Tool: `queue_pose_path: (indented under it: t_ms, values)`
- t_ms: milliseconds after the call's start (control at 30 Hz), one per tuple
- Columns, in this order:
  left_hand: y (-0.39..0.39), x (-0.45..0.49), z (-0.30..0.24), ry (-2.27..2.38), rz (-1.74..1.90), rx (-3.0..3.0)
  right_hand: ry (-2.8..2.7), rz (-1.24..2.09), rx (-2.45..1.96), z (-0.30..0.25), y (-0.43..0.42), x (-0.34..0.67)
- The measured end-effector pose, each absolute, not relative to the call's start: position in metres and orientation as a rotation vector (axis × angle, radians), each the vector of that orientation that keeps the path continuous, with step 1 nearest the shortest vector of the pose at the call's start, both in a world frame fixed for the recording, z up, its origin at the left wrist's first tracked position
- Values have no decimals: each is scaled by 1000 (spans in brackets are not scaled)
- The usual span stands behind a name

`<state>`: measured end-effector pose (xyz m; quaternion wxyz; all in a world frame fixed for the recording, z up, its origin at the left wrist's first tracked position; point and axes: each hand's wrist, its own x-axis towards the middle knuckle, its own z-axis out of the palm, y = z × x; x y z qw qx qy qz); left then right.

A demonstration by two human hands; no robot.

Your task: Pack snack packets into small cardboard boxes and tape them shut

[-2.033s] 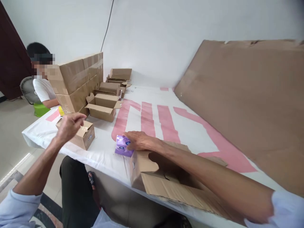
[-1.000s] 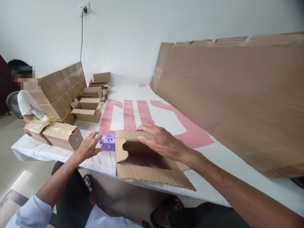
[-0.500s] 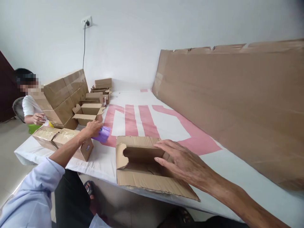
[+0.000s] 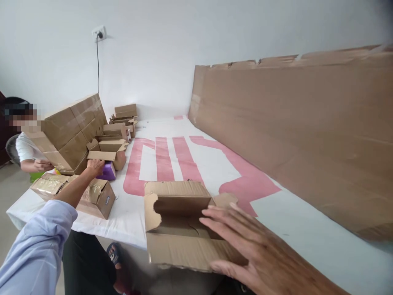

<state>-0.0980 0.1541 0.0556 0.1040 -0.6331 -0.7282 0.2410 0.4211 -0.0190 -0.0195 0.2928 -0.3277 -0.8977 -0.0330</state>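
Observation:
My left hand [image 4: 94, 166] reaches out to the left and holds a small purple packet [image 4: 107, 171] low over the table, right in front of an open cardboard box [image 4: 106, 154]. My right hand [image 4: 245, 246] is spread open, fingers stretched out, against the right side of an open cardboard box [image 4: 172, 223] that sits at the table's near edge with its flaps up. Nothing shows inside this near box.
Taped small boxes [image 4: 95, 196] lie by my left arm. A stack of big cartons [image 4: 67, 131] and more open boxes [image 4: 123, 116] stand at the far left. A large cardboard sheet [image 4: 291, 131] leans along the right. Another person [image 4: 27, 151] sits beyond the table's left end.
My left hand picked up the purple packet from beside the near box and carried it left and away to the open box. My right hand slid from the near box's top to its right side.

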Motion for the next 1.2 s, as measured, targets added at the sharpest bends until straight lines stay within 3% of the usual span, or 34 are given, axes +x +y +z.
queue_pose_path:
  t_ms: [367,967,1200]
  values:
    - [178,-104,46,-2054,742,-1911,-2392,-214,-814,-67,-31,440]
    - [178,-117,46,-2136,708,-1876,-2194,-506,-865,-42,5,387]
    - [165,-110,53,-2274,589,-1843,-2234,-416,-895,-41,26,372]
